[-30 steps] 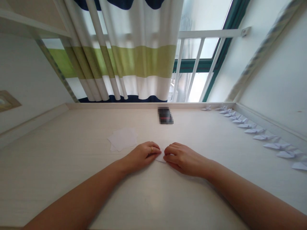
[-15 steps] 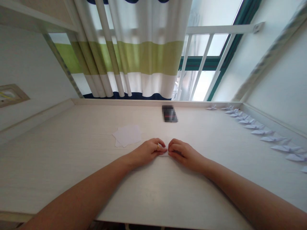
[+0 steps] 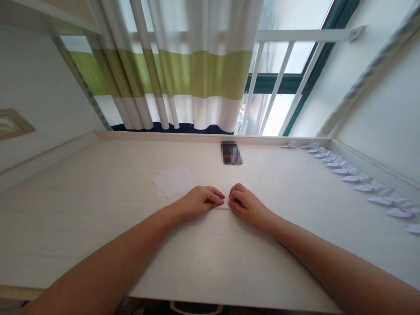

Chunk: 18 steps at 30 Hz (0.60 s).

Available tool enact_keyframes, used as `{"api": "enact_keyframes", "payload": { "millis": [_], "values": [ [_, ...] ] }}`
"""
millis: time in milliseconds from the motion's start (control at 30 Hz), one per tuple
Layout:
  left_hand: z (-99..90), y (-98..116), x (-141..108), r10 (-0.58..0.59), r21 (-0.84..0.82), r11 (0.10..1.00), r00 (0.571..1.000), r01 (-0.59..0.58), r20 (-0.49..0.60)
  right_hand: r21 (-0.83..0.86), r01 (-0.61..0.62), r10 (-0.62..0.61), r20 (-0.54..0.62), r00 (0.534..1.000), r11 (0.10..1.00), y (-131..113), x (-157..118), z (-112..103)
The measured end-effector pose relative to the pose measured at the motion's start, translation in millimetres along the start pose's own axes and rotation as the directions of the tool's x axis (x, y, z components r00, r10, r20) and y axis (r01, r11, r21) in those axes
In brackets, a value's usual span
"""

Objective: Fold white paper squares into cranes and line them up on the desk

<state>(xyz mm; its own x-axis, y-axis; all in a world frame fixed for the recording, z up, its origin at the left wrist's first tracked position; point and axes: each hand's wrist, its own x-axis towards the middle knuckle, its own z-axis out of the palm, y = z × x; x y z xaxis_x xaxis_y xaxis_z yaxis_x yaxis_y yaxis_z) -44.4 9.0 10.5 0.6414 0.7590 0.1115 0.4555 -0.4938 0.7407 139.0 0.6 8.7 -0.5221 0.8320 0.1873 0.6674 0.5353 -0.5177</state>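
Observation:
A small piece of folded white paper [image 3: 223,207] lies on the white desk between my two hands, mostly hidden by the fingers. My left hand [image 3: 205,201] has its fingers curled on the paper's left part, with a ring on one finger. On the right end of the paper, my right hand [image 3: 244,202] has its fingers pinched together. The fingertips of the two hands are a small gap apart. Flat white paper sheets [image 3: 173,181] lie overlapping just beyond my left wrist.
Several folded white paper cranes [image 3: 356,179] stand in a line along the desk's right side. A dark, blurred object [image 3: 231,153] lies near the back edge. Behind the desk [image 3: 197,262] are a raised rim, a striped curtain and white window bars.
The right hand's fingers have drawn closer together over the paper. Both hands remain at the paper, and the whole view has shifted slightly.

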Motion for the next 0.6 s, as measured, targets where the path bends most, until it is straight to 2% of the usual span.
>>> {"api": "enact_keyframes", "payload": {
  "millis": [333,600],
  "values": [
    [1.6,3.9,0.5,-0.135,-0.080,0.988,0.990,0.131,-0.046,-0.015,-0.002,0.003,0.026,1.000,1.000,-5.0,-0.2,-2.9],
    [7.6,0.0,2.9,-0.170,-0.228,0.963,0.980,0.143,-0.102,0.002,0.003,-0.003,0.033,0.999,1.000,-0.4,1.6,-0.7]
  ]
}}
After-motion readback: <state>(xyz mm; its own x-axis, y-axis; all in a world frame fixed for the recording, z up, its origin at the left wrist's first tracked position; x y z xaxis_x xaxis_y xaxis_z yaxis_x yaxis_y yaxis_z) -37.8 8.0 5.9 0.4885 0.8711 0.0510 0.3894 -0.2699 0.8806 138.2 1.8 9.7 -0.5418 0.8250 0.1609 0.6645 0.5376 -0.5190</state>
